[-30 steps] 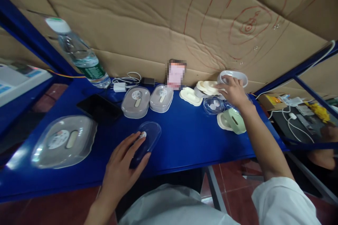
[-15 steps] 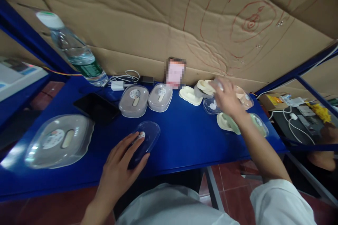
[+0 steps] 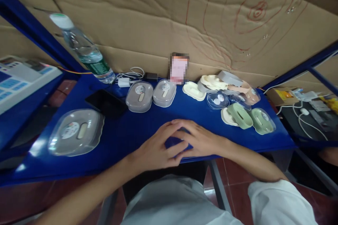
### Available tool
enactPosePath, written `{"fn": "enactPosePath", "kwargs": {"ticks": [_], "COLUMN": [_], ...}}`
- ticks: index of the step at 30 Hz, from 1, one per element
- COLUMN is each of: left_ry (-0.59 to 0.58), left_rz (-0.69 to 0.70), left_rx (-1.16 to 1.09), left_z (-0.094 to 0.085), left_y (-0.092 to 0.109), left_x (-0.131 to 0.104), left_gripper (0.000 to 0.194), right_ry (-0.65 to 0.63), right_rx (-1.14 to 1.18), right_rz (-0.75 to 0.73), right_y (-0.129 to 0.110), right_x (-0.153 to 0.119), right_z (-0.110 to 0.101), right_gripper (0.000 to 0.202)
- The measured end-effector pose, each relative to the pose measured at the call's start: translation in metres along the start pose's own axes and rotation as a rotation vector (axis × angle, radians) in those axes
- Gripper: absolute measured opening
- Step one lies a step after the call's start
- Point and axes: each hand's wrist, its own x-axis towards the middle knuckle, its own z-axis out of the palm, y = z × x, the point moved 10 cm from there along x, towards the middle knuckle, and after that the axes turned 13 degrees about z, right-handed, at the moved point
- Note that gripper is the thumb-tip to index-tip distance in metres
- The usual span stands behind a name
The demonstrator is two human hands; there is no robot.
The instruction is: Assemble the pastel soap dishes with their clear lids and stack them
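My left hand [image 3: 155, 149] and my right hand [image 3: 199, 139] meet over the front of the blue table. Their fingers are bent and cross or touch at the tips, ringing a dark blue patch. Whether a clear lid lies between them I cannot make out. Nearest on the far side stand two lidded grey soap boxes [image 3: 139, 96]. On the right are a green soap box base [image 3: 241, 115], a green lidded box [image 3: 262, 121], clear lids [image 3: 217, 101] and a cream liner [image 3: 194, 90]. A grey part [image 3: 229, 78] tops the heap of cream and peach parts.
A larger-looking grey lidded box [image 3: 76, 132] sits at the left, with a black phone [image 3: 104, 102] behind it. A water bottle [image 3: 88, 54], a white charger [image 3: 124, 82] and a blurred-out phone [image 3: 179, 68] stand along the cardboard wall [image 3: 148, 17]. Shelf posts border both sides.
My right hand has come back from the heap on the right to meet my left hand. My left hand has moved right, and the clear lid under it no longer shows there.
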Motion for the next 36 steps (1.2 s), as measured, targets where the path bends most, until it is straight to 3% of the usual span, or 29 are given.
{"fn": "enactPosePath", "kwargs": {"ticks": [3,6,9,11,13,15,19,23,25,29,32,36], "left_ry": [-0.063,-0.136,-0.237,-0.274,-0.302,-0.331,-0.353,-0.339,-0.339,-0.350,-0.393,-0.364], "left_rz": [0.174,0.188,-0.059,-0.257,-0.372,-0.403,-0.398,-0.361,-0.321,-0.252,-0.193,-0.223], "left_rx": [0.049,0.170,0.325,0.377,0.373,0.343,0.348,0.365,0.335,0.268,0.222,0.172], "left_z": [0.017,0.019,0.017,0.015,0.018,0.023,0.020,0.014,0.017,0.031,0.045,0.048], "left_y": [-0.003,-0.025,-0.075,-0.108,-0.126,-0.132,-0.131,-0.123,-0.115,-0.099,-0.091,-0.101], "left_x": [0.019,0.020,0.004,-0.014,-0.027,-0.034,-0.033,-0.027,-0.022,-0.017,-0.020,-0.030], "left_gripper": [0.058,0.054,0.051,0.054,0.059,0.060,0.049,0.043,0.042,0.045,0.048,0.057], "right_ry": [0.041,0.118,0.216,0.250,0.232,0.197,0.250,0.403,0.349,0.127,0.091,0.164], "right_rx": [-0.105,-0.293,-0.449,-0.512,-0.538,-0.544,-0.600,-0.613,-0.520,-0.316,-0.218,-0.110], "right_rz": [0.133,0.360,0.587,0.691,0.728,0.700,0.672,0.730,0.651,0.351,0.240,0.211], "right_y": [0.033,0.090,0.157,0.196,0.224,0.238,0.234,0.193,0.160,0.101,0.092,0.101], "right_x": [-0.025,-0.062,-0.102,-0.122,-0.132,-0.134,-0.140,-0.136,-0.110,-0.034,0.004,0.010], "right_z": [-0.017,-0.056,-0.103,-0.123,-0.126,-0.117,-0.101,-0.090,-0.068,-0.016,0.003,0.012], "right_gripper": [0.066,0.070,0.074,0.078,0.080,0.078,0.064,0.066,0.071,0.073,0.073,0.068]}}
